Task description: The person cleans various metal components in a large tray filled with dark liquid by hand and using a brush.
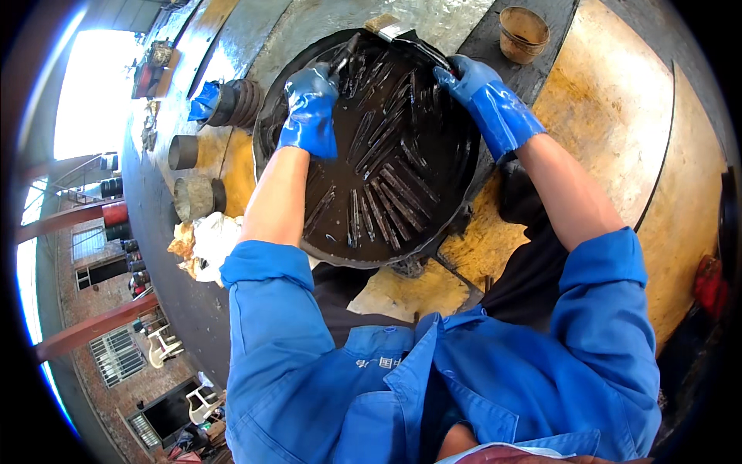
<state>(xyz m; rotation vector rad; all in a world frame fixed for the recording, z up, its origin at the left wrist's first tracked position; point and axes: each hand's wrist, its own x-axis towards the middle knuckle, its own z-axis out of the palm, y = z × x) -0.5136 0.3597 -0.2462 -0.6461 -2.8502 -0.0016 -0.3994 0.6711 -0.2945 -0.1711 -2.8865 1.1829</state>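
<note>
A wide round black pan (363, 261) of dark liquid is in front of me. Dark, wet, stick-like strips (398, 197) lie in it, several fanned out near its front. My left hand (313, 89), in a blue rubber glove, is closed on a dark, wet strip (347, 52) over the pan's far left. At the far right rim, my gloved right hand (473, 81) is closed round the dark handle of a flat paintbrush (396, 31). The brush lies across the far rim, its pale bristles pointing left. My right fingertips are partly hidden.
Beyond the pan on the right stands a small brown bucket (524, 35). Left of the pan are dark ringed cylinders (246, 103), a short metal pipe piece (183, 152), a larger can-like ring (195, 197) and a white crumpled cloth (216, 243). Metal plates (610, 100) cover the right side.
</note>
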